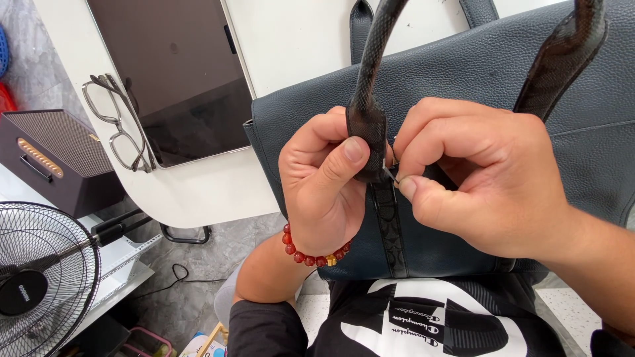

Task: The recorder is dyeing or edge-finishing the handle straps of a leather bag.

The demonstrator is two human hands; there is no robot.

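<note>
Left hand [322, 188], wearing a red bead bracelet [314, 254], pinches the lower end of a glossy black strap [368, 125] between thumb and curled fingers. Right hand [486, 182] has thumb and forefinger closed tight on a thin needle [389, 174] just beside the strap end. Behind both sets of fingers lies the dark leather bag [463, 73]; a tablet [175, 73] and glasses [119, 122] rest well apart, beyond the left knuckles.

Red bead bracelet [316, 256] with one amber bead on the left wrist, black sleeves, black-and-white printed top [430, 320].
</note>
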